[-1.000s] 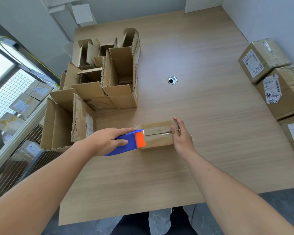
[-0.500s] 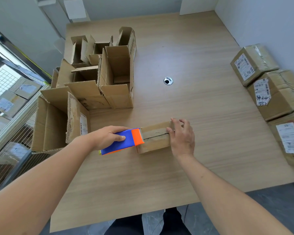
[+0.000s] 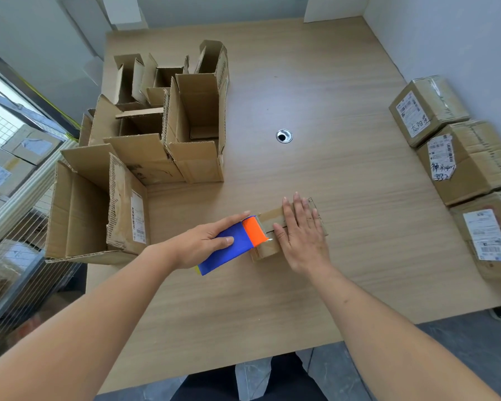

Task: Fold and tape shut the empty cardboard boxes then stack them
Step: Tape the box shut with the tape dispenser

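Note:
A small closed cardboard box (image 3: 268,250) lies on the wooden table (image 3: 330,198) in front of me. My right hand (image 3: 302,233) lies flat on its top, fingers straight, pressing it down. My left hand (image 3: 206,241) grips a blue and orange tape dispenser (image 3: 237,244), whose orange end sits at the box's left end. Most of the box top is hidden under my right hand.
Several open empty cardboard boxes (image 3: 168,131) stand in a cluster at the table's left. Three taped, labelled boxes (image 3: 451,157) line the right edge by the wall. A round cable hole (image 3: 284,136) sits mid-table. A wire cage with more boxes (image 3: 9,175) is at far left.
My right hand has moved from the box's right end onto its top and flattened out. The dispenser in my left hand stays at the box's left end.

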